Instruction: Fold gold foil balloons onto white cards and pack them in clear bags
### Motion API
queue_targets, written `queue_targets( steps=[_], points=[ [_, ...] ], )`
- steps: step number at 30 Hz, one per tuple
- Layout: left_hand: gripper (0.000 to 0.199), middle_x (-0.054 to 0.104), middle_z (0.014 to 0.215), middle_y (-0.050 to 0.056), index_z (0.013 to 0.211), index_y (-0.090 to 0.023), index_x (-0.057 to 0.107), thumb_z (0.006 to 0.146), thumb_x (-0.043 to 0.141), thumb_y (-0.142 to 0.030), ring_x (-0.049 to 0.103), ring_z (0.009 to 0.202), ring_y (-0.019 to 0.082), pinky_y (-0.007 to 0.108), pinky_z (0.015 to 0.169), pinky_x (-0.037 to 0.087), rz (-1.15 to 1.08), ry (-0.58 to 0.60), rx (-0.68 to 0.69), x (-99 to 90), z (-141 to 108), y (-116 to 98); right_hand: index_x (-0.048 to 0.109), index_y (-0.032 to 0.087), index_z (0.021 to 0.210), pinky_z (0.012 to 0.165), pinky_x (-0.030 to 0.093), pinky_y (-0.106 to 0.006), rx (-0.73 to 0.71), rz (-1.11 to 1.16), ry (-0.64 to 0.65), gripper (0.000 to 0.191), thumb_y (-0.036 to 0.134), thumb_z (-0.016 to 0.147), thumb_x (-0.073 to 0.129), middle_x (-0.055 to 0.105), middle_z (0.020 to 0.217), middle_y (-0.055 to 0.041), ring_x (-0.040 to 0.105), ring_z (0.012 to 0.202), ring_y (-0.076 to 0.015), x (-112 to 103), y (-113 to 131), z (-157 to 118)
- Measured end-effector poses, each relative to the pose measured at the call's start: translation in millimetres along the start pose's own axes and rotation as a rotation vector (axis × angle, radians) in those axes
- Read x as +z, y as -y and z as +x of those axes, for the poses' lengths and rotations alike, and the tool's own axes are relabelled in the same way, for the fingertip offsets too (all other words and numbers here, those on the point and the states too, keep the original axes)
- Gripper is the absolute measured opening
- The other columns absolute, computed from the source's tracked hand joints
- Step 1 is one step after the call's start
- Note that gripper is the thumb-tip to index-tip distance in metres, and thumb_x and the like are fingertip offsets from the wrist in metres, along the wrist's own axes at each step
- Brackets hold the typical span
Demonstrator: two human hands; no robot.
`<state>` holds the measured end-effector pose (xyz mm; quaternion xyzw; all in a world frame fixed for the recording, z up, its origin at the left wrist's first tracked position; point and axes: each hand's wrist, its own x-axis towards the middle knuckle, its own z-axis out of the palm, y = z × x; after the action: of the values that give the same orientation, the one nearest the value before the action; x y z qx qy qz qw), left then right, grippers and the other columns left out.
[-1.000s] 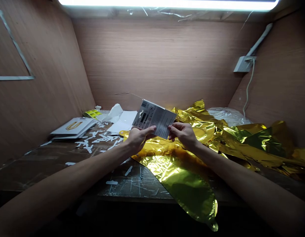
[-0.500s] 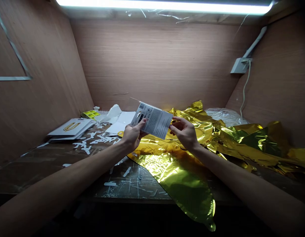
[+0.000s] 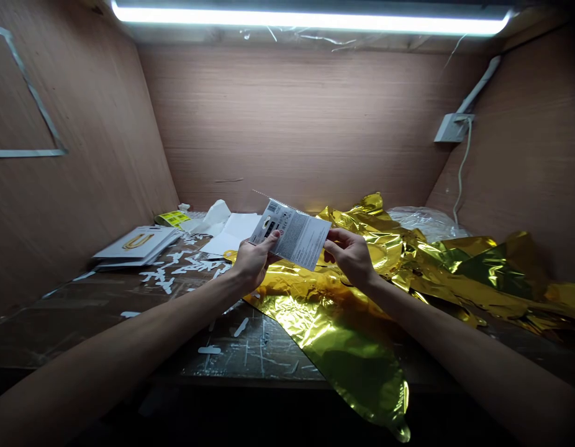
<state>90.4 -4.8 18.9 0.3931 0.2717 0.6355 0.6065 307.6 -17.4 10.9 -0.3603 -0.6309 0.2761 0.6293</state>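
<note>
My left hand [image 3: 257, 261] is closed on the left edge of a flat printed packet [image 3: 300, 241], its thumb across the front. The packet is tilted and shows grey print, a barcode and a hang hole near its left end. My right hand [image 3: 350, 253] is closed at the packet's right edge, with thumb and fingers bent together there; the fingertips are partly hidden. Below both hands spreads shiny gold foil, a deflated balloon [image 3: 334, 335] by its look, whose rounded end hangs over the table's front edge.
More gold foil [image 3: 483, 267] is heaped at the right, before a clear plastic bag [image 3: 420, 220]. White cards [image 3: 133, 243] with a gold U are stacked at left, near a yellow label sheet [image 3: 173, 218]. White paper scraps [image 3: 185, 264] litter the table [image 3: 241, 366]. Wooden walls enclose three sides.
The packet has shifted slightly right and down in the view, and the whole scene has moved down a little. My right fingers have drawn closer together at the packet's edge.
</note>
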Motion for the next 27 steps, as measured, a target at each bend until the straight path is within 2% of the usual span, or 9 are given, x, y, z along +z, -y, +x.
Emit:
queue_targets(
  steps=[6,10,14,18,23,27],
  points=[
    [0.024,0.079,0.100,0.015,0.089,-0.009,0.077,0.073,0.089,-0.023,0.076,0.091,0.027,0.041,0.079,0.066,-0.005,0.025,0.001,-1.4,1,-2,0.079,0.017,0.100,0.050,0.050,-0.027,0.041,0.056,0.046,0.028,0.034,0.078,0.079,0.076,0.086,-0.0066,0.066,0.058,-0.0149,-1,4,1],
    [0.024,0.079,0.104,0.015,0.092,-0.009,0.079,0.075,0.088,-0.025,0.076,0.092,0.027,0.041,0.080,0.066,0.015,0.034,0.005,-4.0,3,-1,0.081,0.017,0.096,0.059,0.057,-0.031,0.136,0.167,0.098,0.024,0.032,0.078,0.074,0.077,0.082,-0.0061,0.069,0.061,-0.0172,-3,5,3],
    [0.024,0.079,0.102,0.013,0.092,-0.010,0.079,0.076,0.088,-0.024,0.076,0.088,0.024,0.040,0.079,0.066,0.010,0.027,0.006,-5.2,4,-2,0.082,0.019,0.099,0.070,0.061,-0.037,0.185,0.261,0.089,0.030,0.030,0.071,0.082,0.079,0.089,-0.0060,0.071,0.066,-0.0175,-6,-3,7],
    [0.022,0.079,0.099,0.012,0.089,-0.011,0.079,0.074,0.089,-0.023,0.075,0.083,0.021,0.038,0.078,0.066,-0.005,0.014,-0.009,-4.1,3,-3,0.083,0.020,0.099,0.078,0.063,-0.044,0.200,0.297,0.075,0.036,0.040,0.070,0.089,0.080,0.094,-0.0090,0.074,0.074,-0.0219,-9,-14,10],
    [0.024,0.079,0.096,0.013,0.087,-0.009,0.078,0.071,0.090,-0.023,0.075,0.083,0.024,0.039,0.075,0.066,0.000,0.028,-0.009,-2.2,1,-3,0.083,0.020,0.097,0.073,0.065,-0.042,0.186,0.254,0.042,0.041,0.045,0.066,0.092,0.080,0.090,-0.0088,0.075,0.071,-0.0220,-8,-12,9],
    [0.035,0.079,0.097,0.014,0.093,-0.008,0.077,0.067,0.093,-0.026,0.076,0.082,0.026,0.039,0.071,0.067,0.042,0.037,-0.002,-1.9,-1,-1,0.082,0.019,0.095,0.058,0.063,-0.034,0.111,0.081,0.031,0.038,0.043,0.068,0.090,0.079,0.079,-0.0068,0.073,0.062,-0.0199,-6,0,3]
  ],
)
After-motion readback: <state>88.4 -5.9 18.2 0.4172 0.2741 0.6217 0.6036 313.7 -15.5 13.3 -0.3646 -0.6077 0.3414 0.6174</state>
